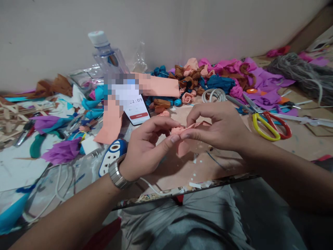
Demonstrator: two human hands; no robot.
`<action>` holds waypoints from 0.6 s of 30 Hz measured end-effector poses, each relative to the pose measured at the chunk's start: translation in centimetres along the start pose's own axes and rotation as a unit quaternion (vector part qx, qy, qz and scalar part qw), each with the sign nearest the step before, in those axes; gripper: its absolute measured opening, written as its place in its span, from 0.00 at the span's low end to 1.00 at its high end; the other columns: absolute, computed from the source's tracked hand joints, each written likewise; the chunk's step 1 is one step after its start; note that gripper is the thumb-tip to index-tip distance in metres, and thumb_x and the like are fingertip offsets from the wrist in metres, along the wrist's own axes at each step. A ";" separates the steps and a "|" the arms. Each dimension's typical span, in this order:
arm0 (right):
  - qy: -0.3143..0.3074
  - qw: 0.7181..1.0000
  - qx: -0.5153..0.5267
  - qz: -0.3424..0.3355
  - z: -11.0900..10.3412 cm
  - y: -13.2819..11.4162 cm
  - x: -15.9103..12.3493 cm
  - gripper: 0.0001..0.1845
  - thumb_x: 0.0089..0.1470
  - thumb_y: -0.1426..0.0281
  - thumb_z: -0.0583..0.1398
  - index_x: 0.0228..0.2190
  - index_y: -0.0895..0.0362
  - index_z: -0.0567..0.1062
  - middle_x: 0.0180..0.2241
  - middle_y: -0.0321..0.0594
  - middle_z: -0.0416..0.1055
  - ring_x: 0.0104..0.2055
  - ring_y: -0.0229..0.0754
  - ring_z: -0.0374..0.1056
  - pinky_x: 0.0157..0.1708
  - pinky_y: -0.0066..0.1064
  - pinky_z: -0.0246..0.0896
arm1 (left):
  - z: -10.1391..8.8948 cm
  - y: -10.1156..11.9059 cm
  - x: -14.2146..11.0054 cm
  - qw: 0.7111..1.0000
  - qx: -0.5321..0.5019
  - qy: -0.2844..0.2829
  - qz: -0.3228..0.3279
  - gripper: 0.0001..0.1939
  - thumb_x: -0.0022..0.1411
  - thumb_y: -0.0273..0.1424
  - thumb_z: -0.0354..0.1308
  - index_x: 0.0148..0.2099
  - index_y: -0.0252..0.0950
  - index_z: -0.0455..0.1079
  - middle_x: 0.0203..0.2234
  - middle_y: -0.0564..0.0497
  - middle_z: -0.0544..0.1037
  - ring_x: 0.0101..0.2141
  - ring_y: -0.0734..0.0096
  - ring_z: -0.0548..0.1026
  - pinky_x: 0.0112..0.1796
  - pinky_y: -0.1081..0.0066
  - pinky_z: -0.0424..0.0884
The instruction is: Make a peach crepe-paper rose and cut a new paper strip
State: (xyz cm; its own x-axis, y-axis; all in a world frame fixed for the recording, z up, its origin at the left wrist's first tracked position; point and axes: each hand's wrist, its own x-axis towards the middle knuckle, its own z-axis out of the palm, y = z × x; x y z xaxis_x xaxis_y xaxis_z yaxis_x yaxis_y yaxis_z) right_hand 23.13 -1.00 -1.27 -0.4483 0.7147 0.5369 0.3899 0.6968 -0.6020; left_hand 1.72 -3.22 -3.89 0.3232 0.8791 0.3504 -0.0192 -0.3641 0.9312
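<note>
Between my two hands, above the table's front part, is a peach crepe paper flower point(177, 130) with gathered folds. My left hand point(151, 142), with a metal watch on its wrist, pinches the gathered end between thumb and fingers. From the other side my right hand point(218, 126) grips the peach paper strip, thumb pressed near the rolled part. A loose flap of the paper point(183, 147) hangs below the fingers. Behind the hands lie a lit smartphone point(136, 106) and peach paper sheets point(161, 86). Scissors with yellow and red handles point(272, 126) rest to the right.
A plastic bottle point(108, 57) stands at the back left. Crumpled coloured paper flowers point(221, 81) pile along the wall. Grey yarn point(293, 73) lies far right. A blue-and-white power strip point(111, 156) and a white cable point(58, 182) are at left. The table edge point(195, 189) is close to my lap.
</note>
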 end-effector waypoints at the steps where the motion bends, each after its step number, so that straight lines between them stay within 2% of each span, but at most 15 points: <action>1: 0.004 1.000 0.005 -0.005 0.0 0.1 0.0 0.17 0.53 0.56 0.69 0.26 0.56 0.76 0.23 0.33 0.74 0.25 0.34 0.66 0.27 0.27 0.58 | 0.0 0.0 0.0 1.000 -0.025 -0.006 -0.017 0.15 0.62 0.31 0.66 0.51 0.40 0.72 0.43 0.47 0.81 0.43 0.65 0.80 0.47 0.64 0.77; 3: 0.005 1.000 0.007 -0.008 0.0 0.1 0.0 0.17 0.53 0.56 0.69 0.27 0.56 0.77 0.24 0.33 0.74 0.25 0.34 0.67 0.27 0.27 0.58 | 0.0 -0.1 0.0 0.997 -0.060 -0.012 -0.038 0.19 0.62 0.31 0.67 0.54 0.41 0.69 0.44 0.47 0.80 0.44 0.64 0.80 0.46 0.64 0.77; 8: -0.001 1.000 -0.002 -0.015 -0.2 0.0 -0.1 0.15 0.56 0.56 0.66 0.29 0.54 0.78 0.26 0.35 0.76 0.27 0.37 0.69 0.29 0.29 0.60 | -0.3 0.0 0.1 0.999 -0.036 -0.001 -0.019 0.10 0.61 0.31 0.67 0.45 0.39 0.74 0.41 0.47 0.79 0.44 0.67 0.79 0.46 0.69 0.77; 14: -0.006 1.000 -0.006 -0.030 -0.4 -0.2 -0.1 0.09 0.60 0.61 0.64 0.31 0.53 0.78 0.28 0.35 0.78 0.31 0.39 0.73 0.31 0.31 0.63 | -0.1 -0.2 0.2 0.996 -0.085 0.008 -0.034 0.10 0.62 0.31 0.66 0.46 0.40 0.74 0.44 0.47 0.80 0.47 0.64 0.78 0.49 0.65 0.77; 18: -0.007 1.000 -0.006 -0.028 -0.2 0.0 -0.2 0.09 0.61 0.62 0.63 0.32 0.52 0.78 0.30 0.37 0.79 0.32 0.40 0.74 0.32 0.32 0.65 | 0.1 -0.6 0.3 0.991 -0.127 0.014 -0.049 0.10 0.62 0.32 0.66 0.46 0.41 0.74 0.49 0.46 0.78 0.51 0.62 0.76 0.52 0.61 0.75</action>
State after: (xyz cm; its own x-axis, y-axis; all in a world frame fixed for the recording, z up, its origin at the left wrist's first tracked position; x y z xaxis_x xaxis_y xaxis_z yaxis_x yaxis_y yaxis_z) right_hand 23.39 -1.08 -1.23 -0.4814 0.6741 0.5602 0.3732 0.7359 -0.5649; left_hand 1.89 -2.82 -4.34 0.3087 0.9158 0.2569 -0.2270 -0.1914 0.9549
